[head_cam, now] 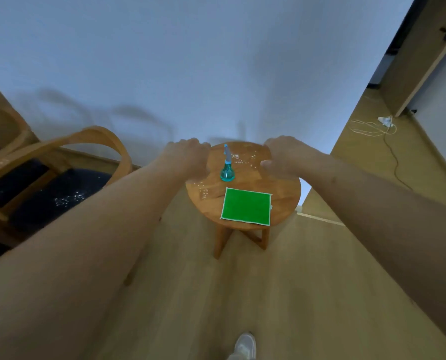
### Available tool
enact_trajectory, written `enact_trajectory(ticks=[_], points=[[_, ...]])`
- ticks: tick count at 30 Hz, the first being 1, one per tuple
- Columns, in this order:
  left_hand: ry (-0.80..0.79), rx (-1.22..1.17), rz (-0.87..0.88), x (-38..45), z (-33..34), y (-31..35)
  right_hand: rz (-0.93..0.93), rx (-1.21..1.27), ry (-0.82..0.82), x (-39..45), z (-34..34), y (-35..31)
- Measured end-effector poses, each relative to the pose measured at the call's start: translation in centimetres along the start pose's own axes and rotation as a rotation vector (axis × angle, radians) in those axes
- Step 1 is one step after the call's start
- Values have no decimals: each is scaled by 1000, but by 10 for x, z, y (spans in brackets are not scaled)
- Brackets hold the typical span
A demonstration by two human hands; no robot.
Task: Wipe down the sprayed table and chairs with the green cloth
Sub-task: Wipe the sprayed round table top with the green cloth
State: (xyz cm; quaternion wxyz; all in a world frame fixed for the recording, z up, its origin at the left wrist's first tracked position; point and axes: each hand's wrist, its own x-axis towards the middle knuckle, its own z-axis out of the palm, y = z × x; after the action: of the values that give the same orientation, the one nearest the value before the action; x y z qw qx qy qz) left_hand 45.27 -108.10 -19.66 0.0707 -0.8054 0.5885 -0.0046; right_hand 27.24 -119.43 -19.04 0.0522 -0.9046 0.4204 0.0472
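Here, a small round wooden table (284, 203) stands on a pale wood floor (190, 294), close to a plain grey-white wall (190, 61). On the table's top, toward 6 o'clock, a square green cloth with a white stitched edge (246, 206) lies flat and unfolded, its near edge reaching the table's rim; no hand touches it. At the top's centre, just beyond the cloth toward 12 o'clock, an upright teal spray bottle with a blue nozzle (227, 168) stands apart from the cloth. Bright droplets glisten on the wood at about 1 o'clock and 9 o'clock of the bottle.

Both bare arms reach forward over the table. The left hand (188, 154) hangs at 10 o'clock of the table top, back up, fingers curving down together past the far rim; whether they touch the wood I cannot tell. The right hand (281, 155) sits at 1 o'clock, fingers likewise bent downward and close together, thumb pointing toward the bottle, holding nothing visible.

At 9 o'clock of the table, a bentwood chair with a dark cushioned seat (53, 188) shows shiny spots on its cushion. A white shoe (244, 346) shows at 6 o'clock, and a white cable (372, 128) trails on the floor at 2 o'clock.
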Motion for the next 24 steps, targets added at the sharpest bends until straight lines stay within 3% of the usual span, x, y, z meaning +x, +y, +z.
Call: enact_trajectory(ticks=[4, 16, 24], points=[[24, -28, 13, 60, -1, 14, 17, 36, -2, 65, 7, 36], [-149, -63, 74, 220, 65, 1, 80, 56, -175, 207, 63, 87], [-403, -200, 125, 309, 159, -14, 192, 170, -364, 291, 144, 102]])
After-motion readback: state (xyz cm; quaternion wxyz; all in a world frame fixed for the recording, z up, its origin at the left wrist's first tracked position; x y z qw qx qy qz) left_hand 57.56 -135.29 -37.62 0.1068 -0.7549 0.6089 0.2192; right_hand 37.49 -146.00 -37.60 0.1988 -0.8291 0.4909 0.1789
